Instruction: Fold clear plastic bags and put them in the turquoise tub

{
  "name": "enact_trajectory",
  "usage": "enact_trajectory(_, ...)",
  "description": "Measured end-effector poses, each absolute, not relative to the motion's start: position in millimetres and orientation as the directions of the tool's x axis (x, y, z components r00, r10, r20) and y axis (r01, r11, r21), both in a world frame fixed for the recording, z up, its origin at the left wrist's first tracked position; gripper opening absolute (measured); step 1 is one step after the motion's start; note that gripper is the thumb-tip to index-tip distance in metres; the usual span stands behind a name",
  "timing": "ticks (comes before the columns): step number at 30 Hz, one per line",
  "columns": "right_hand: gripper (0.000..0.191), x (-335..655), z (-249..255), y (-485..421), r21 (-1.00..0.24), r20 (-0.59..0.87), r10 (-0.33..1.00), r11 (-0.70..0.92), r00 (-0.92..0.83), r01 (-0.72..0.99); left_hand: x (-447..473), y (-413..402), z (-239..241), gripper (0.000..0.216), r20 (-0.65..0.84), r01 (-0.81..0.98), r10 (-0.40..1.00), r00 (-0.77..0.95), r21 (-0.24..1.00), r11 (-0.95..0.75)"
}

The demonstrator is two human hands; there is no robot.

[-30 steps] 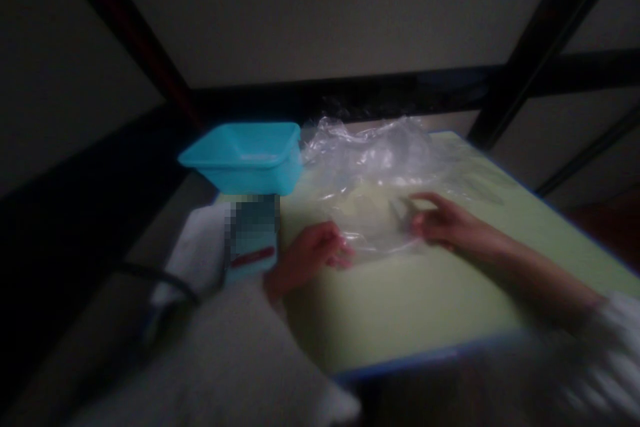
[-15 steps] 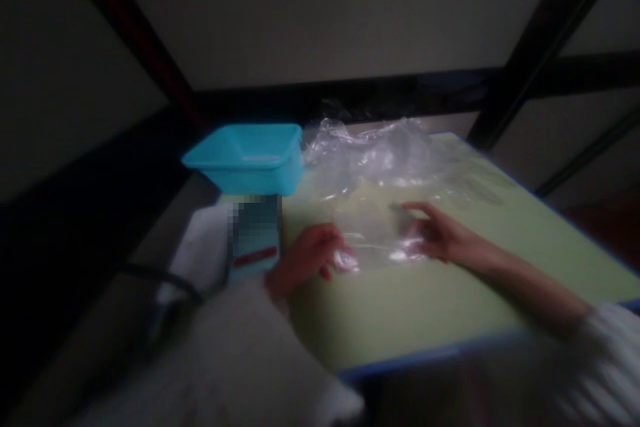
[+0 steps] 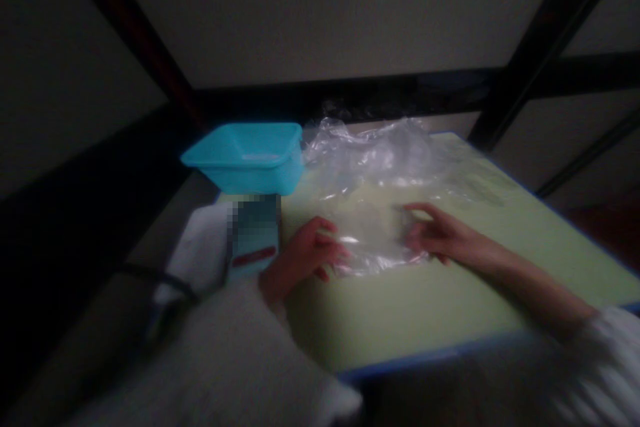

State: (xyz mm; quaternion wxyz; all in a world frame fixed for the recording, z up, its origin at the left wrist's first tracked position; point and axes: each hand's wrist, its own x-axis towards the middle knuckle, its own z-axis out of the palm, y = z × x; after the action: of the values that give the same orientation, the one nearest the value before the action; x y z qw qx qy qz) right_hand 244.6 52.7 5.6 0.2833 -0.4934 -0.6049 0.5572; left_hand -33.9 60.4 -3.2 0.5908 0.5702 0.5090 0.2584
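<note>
A clear plastic bag (image 3: 370, 240) lies flat on the pale yellow-green tabletop (image 3: 400, 320), its near edge catching the light. At its left corner is my left hand (image 3: 313, 253), fingers parted and the tips touching the film. My right hand (image 3: 440, 237) is at the right edge of the bag, index finger extended and the lower fingers curled on the film. Blur hides the exact fingertip contact. Behind the bag spreads a crumpled heap of clear plastic (image 3: 380, 153); where one piece ends and the other begins cannot be made out.
A turquoise plastic basin (image 3: 250, 173) stands at the back left. In front of it lies a light-blue device with a dark, partly pixelated top and a red strip (image 3: 255, 255). White material (image 3: 203, 243) is left of that. A wall rises behind the blue-edged table.
My left fingers have loosened from a pinch at the bag's left corner and spread apart. The bag's near edge has shifted slightly. My right hand has barely moved.
</note>
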Motion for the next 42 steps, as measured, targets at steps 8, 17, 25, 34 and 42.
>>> enact_trajectory(8,0.060,251,4,65,-0.969,-0.185,0.932,-0.120,-0.311,0.216,-34,61,-4,0.044,-0.202,0.303,0.947,0.248,0.945,0.122)
enact_trajectory(17,0.065,245,8,56,-0.962,-0.251,0.899,-0.192,-0.358,0.193,-29,56,-5,0.047,-0.227,0.327,0.940,0.255,0.935,0.137)
enact_trajectory(25,0.071,242,5,58,-0.974,-0.213,0.873,-0.154,-0.439,0.166,-29,54,-4,0.046,-0.230,0.371,0.932,0.281,0.921,0.116)
enact_trajectory(34,0.080,239,7,60,-0.964,-0.228,0.866,-0.138,-0.445,0.227,-26,51,-1,0.044,-0.264,0.313,0.925,0.272,0.934,0.174)
enact_trajectory(42,0.071,248,3,60,-0.964,-0.225,0.892,-0.146,-0.392,0.222,-28,52,-1,0.044,-0.289,0.282,0.915,0.281,0.936,0.209)
